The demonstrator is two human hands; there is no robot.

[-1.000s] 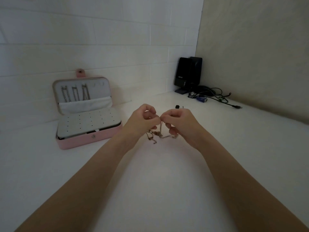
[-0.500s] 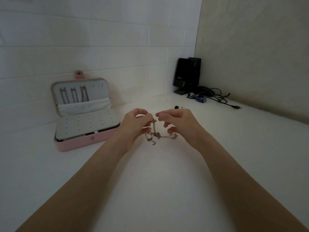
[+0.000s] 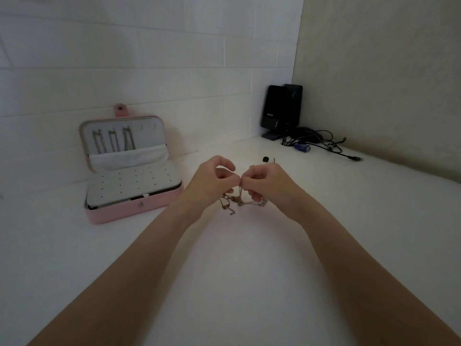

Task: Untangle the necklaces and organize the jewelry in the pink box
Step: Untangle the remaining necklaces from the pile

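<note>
A tangle of thin metal necklaces (image 3: 237, 202) hangs between my two hands over the white table. My left hand (image 3: 212, 183) pinches the chain at its top with thumb and forefinger. My right hand (image 3: 268, 182) pinches the same chain right beside it, fingertips nearly touching. The lower loops and clasps trail onto the table below the hands. The pink box (image 3: 129, 206) stands open to the left, with three chains hanging in its raised lid (image 3: 113, 141) and a white perforated insert over its base.
A black speaker (image 3: 280, 111) stands in the far corner with a bundle of dark cables (image 3: 321, 143) running along the right wall. A small black item (image 3: 266, 159) lies on the table just beyond my right hand. White table surface (image 3: 237, 283) stretches between my forearms.
My fingertips have closed together on the chain, after being slightly apart half a second ago. The dangling tangle has shifted a little. The box stays put.
</note>
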